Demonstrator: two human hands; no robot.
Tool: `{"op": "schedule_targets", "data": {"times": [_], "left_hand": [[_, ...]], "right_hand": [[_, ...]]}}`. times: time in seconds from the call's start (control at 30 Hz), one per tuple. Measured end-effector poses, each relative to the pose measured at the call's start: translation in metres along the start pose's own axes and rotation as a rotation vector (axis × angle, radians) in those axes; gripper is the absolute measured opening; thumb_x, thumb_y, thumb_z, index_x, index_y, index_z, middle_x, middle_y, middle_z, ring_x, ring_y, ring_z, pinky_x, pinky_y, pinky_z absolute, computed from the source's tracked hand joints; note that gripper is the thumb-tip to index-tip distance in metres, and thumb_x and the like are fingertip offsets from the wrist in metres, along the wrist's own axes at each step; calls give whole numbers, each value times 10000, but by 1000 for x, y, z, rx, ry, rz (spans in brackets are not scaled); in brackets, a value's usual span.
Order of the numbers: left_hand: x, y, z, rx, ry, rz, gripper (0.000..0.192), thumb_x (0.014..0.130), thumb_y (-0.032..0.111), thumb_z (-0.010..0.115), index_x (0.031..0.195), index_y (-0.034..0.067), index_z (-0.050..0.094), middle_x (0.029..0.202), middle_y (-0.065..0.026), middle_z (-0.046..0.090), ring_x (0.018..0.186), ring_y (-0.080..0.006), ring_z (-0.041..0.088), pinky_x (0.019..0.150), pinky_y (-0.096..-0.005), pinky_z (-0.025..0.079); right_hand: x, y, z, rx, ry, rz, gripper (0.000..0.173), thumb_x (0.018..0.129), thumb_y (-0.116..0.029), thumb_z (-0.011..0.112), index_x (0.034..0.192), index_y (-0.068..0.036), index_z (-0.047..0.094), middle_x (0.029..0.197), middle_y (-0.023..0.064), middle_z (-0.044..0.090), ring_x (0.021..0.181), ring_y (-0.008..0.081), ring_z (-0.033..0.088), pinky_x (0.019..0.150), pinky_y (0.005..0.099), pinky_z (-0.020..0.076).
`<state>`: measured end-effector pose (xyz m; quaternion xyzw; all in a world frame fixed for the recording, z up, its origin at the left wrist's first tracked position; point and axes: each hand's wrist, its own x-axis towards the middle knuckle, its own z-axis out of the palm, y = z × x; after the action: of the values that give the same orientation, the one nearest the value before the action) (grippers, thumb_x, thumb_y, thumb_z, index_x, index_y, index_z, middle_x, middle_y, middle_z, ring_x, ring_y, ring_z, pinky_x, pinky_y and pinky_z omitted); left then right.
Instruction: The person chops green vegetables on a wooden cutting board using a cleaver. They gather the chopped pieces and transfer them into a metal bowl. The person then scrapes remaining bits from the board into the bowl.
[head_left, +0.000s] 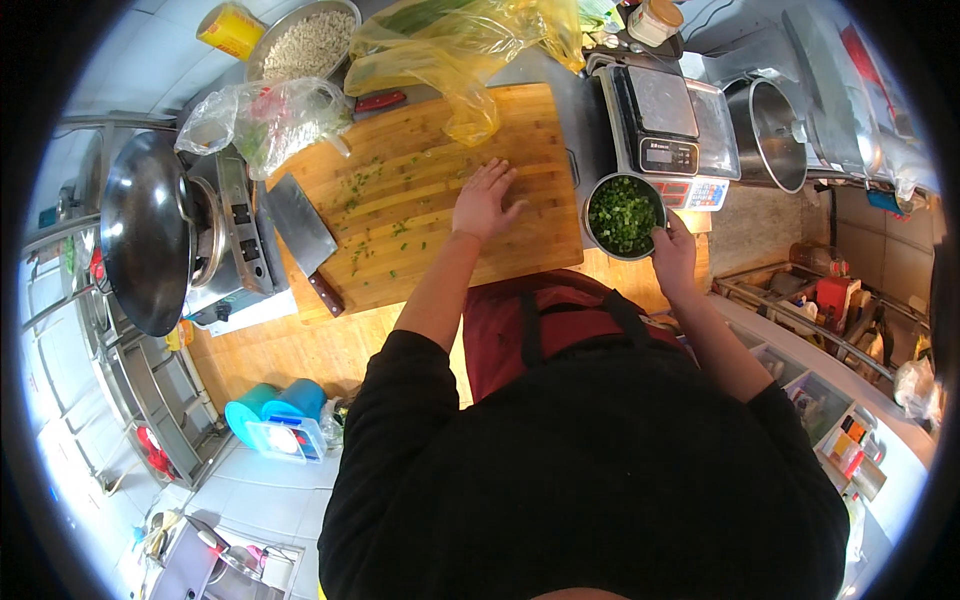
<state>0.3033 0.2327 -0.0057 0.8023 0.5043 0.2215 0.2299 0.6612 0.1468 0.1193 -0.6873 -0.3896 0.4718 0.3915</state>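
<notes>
My right hand (675, 251) grips the rim of a round metal bowl (587, 225) beside the right edge of the wooden cutting board (420, 255). Chopped green onion (622, 215) fills much of that bowl. On the board, my left hand (486, 201) rests palm down with fingers apart and holds nothing. Scattered green bits (362, 184) lie left of it. A cleaver (301, 225) with a wooden handle lies across the board's left edge, its blade flat.
Yellow plastic bags (465, 82) overhang the board's back edge, near a clear bag (292, 124) and a red-handled utensil (380, 101). A digital scale (664, 112) and steel pot (776, 135) stand right. A wok (146, 232) tilts at the left by a stove (244, 225).
</notes>
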Motion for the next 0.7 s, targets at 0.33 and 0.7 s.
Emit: {"op": "schedule_targets", "data": {"times": [0.33, 0.7], "left_hand": [[-29, -14, -6, 160, -76, 161, 322, 956, 226, 711, 1247, 90, 700, 1378, -129, 661, 1360, -353, 578, 1160, -490, 473], [-52, -44, -40, 414, -160, 66, 114, 984, 225, 657, 1025, 119, 644, 1087, -90, 667, 1033, -339, 687, 835, -486, 600]], "right_hand": [[-7, 0, 7, 27, -100, -42, 489, 1028, 41, 520, 1504, 1, 620, 1082, 75, 741, 872, 108, 679, 778, 264, 560], [-12, 3, 25, -54, -152, -75, 477, 1011, 21, 535, 1479, 11, 626, 960, 49, 719, 786, 96, 625, 684, 276, 507]]}}
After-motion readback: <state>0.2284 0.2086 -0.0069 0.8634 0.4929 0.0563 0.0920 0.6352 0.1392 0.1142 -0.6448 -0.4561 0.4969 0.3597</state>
